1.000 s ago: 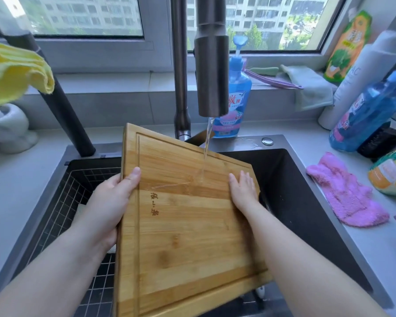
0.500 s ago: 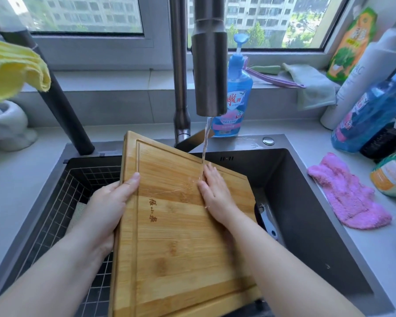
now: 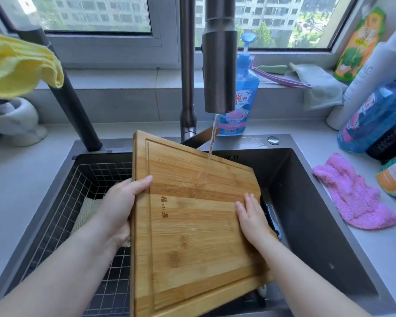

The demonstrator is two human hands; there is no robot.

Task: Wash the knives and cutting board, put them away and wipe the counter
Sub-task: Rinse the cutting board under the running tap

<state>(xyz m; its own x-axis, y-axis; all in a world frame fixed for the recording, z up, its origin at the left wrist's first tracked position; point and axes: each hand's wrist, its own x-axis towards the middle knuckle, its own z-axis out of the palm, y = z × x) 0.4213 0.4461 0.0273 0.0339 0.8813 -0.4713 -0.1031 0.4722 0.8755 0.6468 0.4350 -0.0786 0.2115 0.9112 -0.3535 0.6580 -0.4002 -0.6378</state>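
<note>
A bamboo cutting board [image 3: 192, 236] is tilted over the dark sink [image 3: 311, 216] under the running faucet [image 3: 218, 65]. Water lands on the board's upper part. My left hand [image 3: 121, 207] grips the board's left edge, thumb on top. My right hand [image 3: 252, 213] lies flat on the board's right side, fingers straight. A dark knife handle [image 3: 269, 216] shows just past the board's right edge, down in the sink; its blade is hidden.
A wire basket [image 3: 62, 213] fills the sink's left half. A pink cloth [image 3: 354, 200] lies on the counter to the right, with bottles [image 3: 373, 115] behind it. A blue soap pump [image 3: 245, 92] stands behind the faucet. A yellow cloth [image 3: 21, 65] hangs at left.
My right hand has slid from under the water stream down to the right edge of the board. The left hand keeps its grip on the left edge.
</note>
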